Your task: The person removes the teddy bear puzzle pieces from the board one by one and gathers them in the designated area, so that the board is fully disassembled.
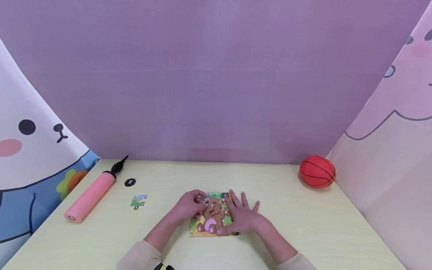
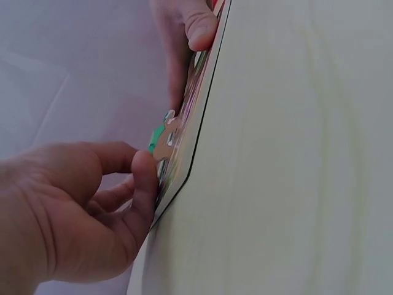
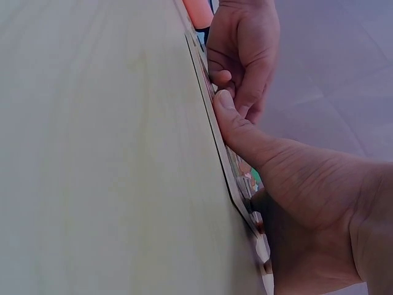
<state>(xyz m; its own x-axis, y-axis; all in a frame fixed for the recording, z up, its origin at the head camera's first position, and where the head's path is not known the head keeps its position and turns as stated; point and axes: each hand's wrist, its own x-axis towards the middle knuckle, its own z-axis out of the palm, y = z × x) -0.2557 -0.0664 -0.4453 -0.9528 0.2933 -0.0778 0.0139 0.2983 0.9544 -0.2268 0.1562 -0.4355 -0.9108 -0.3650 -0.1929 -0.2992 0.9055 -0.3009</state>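
A bear jigsaw puzzle (image 1: 212,221) lies flat on the table in front of the person. At its upper left, the left hand (image 1: 189,205) pinches a puzzle piece (image 2: 163,140) between thumb and fingertip. In the left wrist view the piece, green and brown, is tilted up above the board. Spread over the puzzle's right side, the right hand (image 1: 243,216) rests with straight fingers and its thumb on the lower part of the picture. That palm and fingers hide much of the right edge.
A loose puzzle piece (image 1: 138,201) lies left of the puzzle, with a black round chip (image 1: 130,182) behind it. Farther left is a pink hand pump (image 1: 91,197) with a black nozzle. A red ball (image 1: 317,171) sits at the table's back right.
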